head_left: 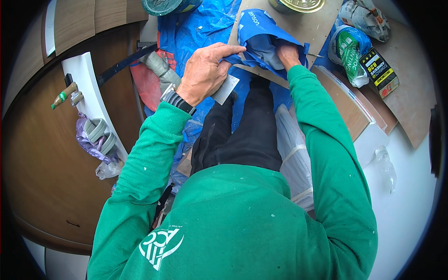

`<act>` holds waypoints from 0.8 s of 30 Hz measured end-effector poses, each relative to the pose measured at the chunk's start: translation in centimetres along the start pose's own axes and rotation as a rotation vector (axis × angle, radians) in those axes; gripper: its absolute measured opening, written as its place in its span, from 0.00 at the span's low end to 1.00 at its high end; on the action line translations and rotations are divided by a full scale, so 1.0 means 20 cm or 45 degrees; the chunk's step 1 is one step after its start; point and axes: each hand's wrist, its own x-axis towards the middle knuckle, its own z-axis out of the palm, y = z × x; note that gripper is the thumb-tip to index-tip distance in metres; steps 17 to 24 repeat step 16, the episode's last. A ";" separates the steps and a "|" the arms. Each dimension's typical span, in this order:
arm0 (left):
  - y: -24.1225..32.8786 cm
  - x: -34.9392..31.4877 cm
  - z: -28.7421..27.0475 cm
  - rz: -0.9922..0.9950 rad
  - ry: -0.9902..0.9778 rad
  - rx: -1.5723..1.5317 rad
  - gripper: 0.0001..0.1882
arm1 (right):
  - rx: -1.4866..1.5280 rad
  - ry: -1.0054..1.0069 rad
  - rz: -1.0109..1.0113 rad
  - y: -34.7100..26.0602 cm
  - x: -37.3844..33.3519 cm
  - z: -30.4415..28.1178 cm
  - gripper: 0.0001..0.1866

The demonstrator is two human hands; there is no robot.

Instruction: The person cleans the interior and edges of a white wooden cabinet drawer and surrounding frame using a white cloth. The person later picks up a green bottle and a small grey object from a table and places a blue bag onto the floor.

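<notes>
My left hand (205, 70) holds the edge of a blue plastic bag (259, 35) and also pins a flat metal scraper blade (226, 89) under its palm. My right hand (288, 55) is pushed inside the bag's mouth, fingers hidden by the plastic. The bag lies on a brown board (310, 28) over a blue tarp (200, 25). I wear a green sweatshirt and a wristwatch on the left wrist.
A paint tin with a gold lid (298, 4) stands at the board's far end. A teal tin (163, 5) sits at top left. A white tub with a green label (350, 53), an adhesive packet (380, 72), a clear bottle (386, 165) and a curved white panel (91, 93) lie around.
</notes>
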 end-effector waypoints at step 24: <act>0.03 -0.01 -0.02 -0.426 -0.074 -0.764 0.22 | -0.046 -0.580 0.332 -0.37 -0.04 -0.05 0.49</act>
